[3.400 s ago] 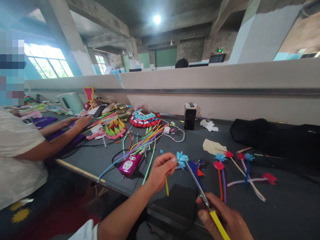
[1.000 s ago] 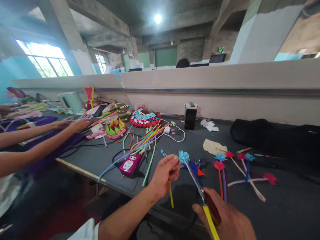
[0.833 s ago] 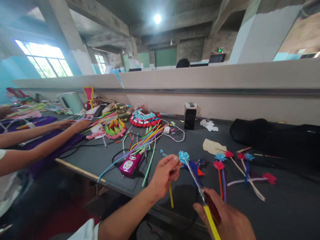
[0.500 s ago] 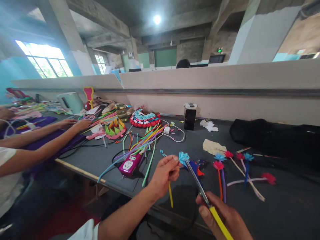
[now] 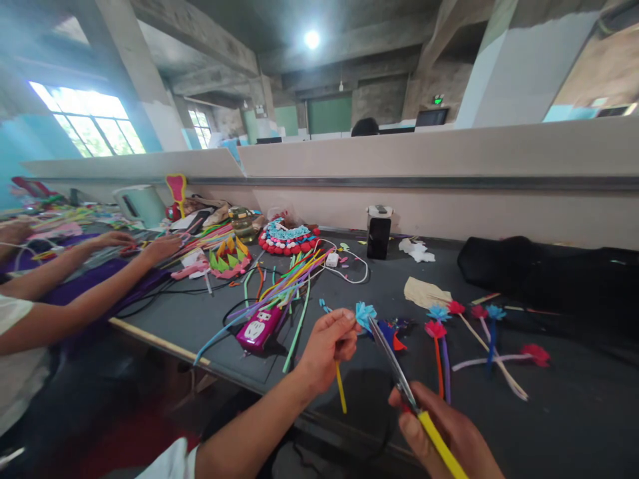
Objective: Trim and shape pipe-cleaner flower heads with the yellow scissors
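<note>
Between the fingertips of my left hand [image 5: 332, 346] is a blue paper flower [image 5: 365, 314]; its yellow stem [image 5: 341, 389] hangs below the fist. My right hand [image 5: 444, 426] is closed around the yellow handles of a pair of scissors [image 5: 394, 366]. The blade tips touch or nearly touch the right edge of the blue petals. Dark blue and red scraps [image 5: 392, 334] lie on the table just behind the blades. Several finished-looking flowers, such as a red flower [image 5: 436, 329] with an orange stem, rest to the right of my hands.
Left of my hands, a bundle of pipe cleaners [image 5: 294, 279] lies across a purple power strip [image 5: 259, 329]. A phone [image 5: 378, 238] stands upright near the partition. A black bag [image 5: 549, 279] lies at right. A co-worker's arms [image 5: 100, 286] reach over the table at far left.
My hands, the blue flower and the scissors hold nearly the same position. At far left, the co-worker's hands have shifted, one moving leftward.
</note>
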Action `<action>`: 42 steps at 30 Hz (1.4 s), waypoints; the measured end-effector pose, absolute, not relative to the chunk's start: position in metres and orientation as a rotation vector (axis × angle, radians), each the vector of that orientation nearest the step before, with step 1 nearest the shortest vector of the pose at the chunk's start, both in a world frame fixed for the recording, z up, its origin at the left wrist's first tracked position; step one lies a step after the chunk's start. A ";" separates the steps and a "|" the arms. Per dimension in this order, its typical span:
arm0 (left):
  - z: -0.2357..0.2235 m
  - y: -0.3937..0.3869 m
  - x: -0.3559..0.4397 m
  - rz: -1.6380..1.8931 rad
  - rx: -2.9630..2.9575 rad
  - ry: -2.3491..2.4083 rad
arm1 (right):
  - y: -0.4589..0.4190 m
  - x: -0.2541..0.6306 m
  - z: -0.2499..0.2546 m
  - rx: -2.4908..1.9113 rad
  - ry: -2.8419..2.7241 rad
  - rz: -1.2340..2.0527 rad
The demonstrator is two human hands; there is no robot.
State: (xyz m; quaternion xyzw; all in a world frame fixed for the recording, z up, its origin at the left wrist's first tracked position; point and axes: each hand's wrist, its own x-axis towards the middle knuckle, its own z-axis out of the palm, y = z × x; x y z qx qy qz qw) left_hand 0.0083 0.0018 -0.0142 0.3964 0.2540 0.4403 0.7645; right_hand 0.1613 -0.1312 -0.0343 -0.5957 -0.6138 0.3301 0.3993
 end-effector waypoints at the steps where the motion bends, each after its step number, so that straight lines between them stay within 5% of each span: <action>1: -0.014 0.002 0.008 0.956 0.860 0.562 | -0.130 0.164 -0.040 -1.554 -1.606 0.709; 5: -0.013 0.002 0.008 0.957 0.848 0.592 | -0.127 0.170 -0.053 -1.669 -1.707 0.398; 13: -0.011 0.000 0.008 0.944 0.865 0.598 | -0.125 0.174 -0.052 -1.691 -1.912 0.276; 42: -0.012 0.000 0.008 0.917 0.853 0.570 | -0.127 0.166 -0.054 -1.649 -1.713 0.401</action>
